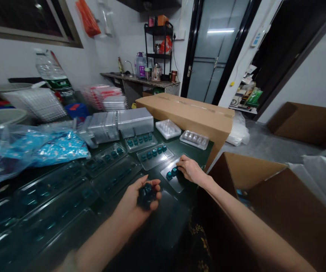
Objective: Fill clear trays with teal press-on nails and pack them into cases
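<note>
My left hand is cupped palm up around several small dark teal pieces, too dark to name more exactly. To its right, my right hand reaches down with bent fingers at a clear plastic blister tray. Teal cube-like pieces sit in a row in that tray, beside my right fingertips. Whatever those fingertips pinch is hidden. Just behind lies another clear tray with a row of teal pieces, and a similar tray is farther back.
More clear trays cover the dark green table's left side. Stacked clear plastic trays and a blue patterned bag stand behind. A long cardboard box borders the back; an open cardboard box is at my right.
</note>
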`<state>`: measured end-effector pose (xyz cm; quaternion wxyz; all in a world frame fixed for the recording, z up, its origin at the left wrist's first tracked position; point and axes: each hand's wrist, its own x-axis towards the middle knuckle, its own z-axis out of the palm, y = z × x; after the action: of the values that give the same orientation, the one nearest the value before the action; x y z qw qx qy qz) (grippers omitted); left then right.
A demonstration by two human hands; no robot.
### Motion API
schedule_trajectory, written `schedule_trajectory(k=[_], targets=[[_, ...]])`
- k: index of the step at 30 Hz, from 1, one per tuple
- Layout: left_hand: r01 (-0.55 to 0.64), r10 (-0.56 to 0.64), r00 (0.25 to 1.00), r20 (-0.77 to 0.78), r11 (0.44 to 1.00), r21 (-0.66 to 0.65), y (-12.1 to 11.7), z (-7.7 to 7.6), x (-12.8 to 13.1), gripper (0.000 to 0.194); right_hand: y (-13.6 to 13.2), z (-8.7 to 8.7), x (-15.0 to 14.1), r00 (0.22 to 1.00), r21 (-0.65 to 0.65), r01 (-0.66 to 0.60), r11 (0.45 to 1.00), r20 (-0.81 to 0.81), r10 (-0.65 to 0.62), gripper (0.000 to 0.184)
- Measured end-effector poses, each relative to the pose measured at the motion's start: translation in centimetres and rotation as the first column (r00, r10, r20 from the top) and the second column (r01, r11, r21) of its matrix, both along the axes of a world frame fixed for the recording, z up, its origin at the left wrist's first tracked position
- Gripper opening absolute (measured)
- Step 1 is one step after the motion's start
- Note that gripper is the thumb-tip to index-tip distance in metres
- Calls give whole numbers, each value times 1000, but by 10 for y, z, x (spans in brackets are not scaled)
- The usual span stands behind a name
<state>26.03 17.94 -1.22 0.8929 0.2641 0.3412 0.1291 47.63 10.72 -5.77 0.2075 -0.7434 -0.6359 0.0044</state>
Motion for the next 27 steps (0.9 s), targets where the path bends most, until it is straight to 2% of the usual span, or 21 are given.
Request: schedule_trajectory(k=[2, 4, 6, 8, 10, 12, 15, 17, 19, 22, 24, 25, 27], targets=[[-19, 19, 1000, 7, 1000, -20, 1, -3, 2, 26, -8, 10, -12, 1000, 36, 21, 999, -8, -21, 21], [-45, 45, 999, 3, 998, -36, 2, -6, 3, 28, -19, 23, -33, 998, 130, 27, 991, -54, -20, 33], [-66, 66, 998, 6, 997, -46, 2, -8, 6, 27, -29, 36, -61, 985, 269, -33, 963, -153, 76, 32], [-79, 80, 997, 10, 995, -54, 1, -9, 8, 26, -36, 45, -90, 949, 327, -139, 935, -225, 220, 29], [-87, 88, 996, 5, 995, -58, -3, -9, 11, 25, -38, 47, -112, 936, 339, -176, 924, -233, 264, 27], [-96, 96, 995, -7, 994, -59, -7, -6, 13, 25, -36, 45, -125, 949, 316, -164, 934, -208, 236, 26], [-100, 98, 995, -26, 994, -55, -12, -1, 16, 27, -31, 41, -130, 957, 285, -134, 949, -213, 199, 19], [-100, 98, 995, -35, 994, -45, -13, 1, 18, 27, -30, 41, -129, 935, 308, -112, 945, -288, 205, 15], [-102, 100, 994, -38, 994, -37, -13, 0, 18, 27, -31, 42, -127, 875, 333, -64, 941, -435, 213, 13], [-75, 77, 996, -38, 996, 40, -14, -1, 15, 23, -33, 43, -120, 659, 281, 67, 957, -733, 170, 7], [-17, 21, 1000, -14, 981, 195, -16, 0, 9, 21, -33, 41, -114, 505, 224, 126, 966, -853, 132, 6], [14, -13, 1000, -6, 956, 292, -17, 2, 7, 21, -32, 40, -111, 458, 207, 142, 968, -880, 121, 7], [59, -56, 998, -21, 888, 457, -19, 5, 1, 21, -31, 36, -105, 415, 202, 161, 966, -902, 120, 9]])
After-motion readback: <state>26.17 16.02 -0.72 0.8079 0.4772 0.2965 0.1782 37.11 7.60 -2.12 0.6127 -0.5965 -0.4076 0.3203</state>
